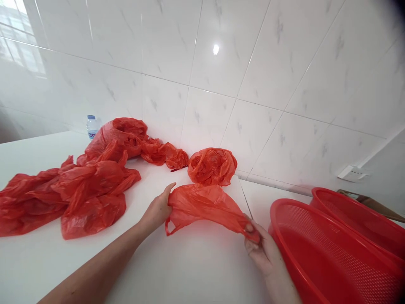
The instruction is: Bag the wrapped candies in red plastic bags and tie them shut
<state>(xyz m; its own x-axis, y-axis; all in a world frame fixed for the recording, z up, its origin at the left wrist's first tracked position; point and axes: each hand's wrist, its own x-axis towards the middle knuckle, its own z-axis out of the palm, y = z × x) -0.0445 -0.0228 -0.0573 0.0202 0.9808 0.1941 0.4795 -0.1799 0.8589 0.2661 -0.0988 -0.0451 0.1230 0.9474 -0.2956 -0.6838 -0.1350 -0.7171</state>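
A thin red plastic bag [205, 204] is stretched between my two hands above the white table. My left hand [158, 207] grips its left end, thumb pointing up, and a handle loop of the bag hangs just below. The other end is pinched between the thumb and fingers of my right hand [257, 245]. Right behind the held bag lies a bunched red plastic bag [212, 165], close to the wall. To the left of my left hand spreads a heap of crumpled red plastic bags [95, 185].
Two red plastic baskets [319, 249] with perforated walls stand at the right. A large bundled red bag [118, 135] and a water bottle [91, 126] are at the back left. The tiled wall [215, 93] bounds the white table [190, 266]. A socket [352, 173] is on the right.
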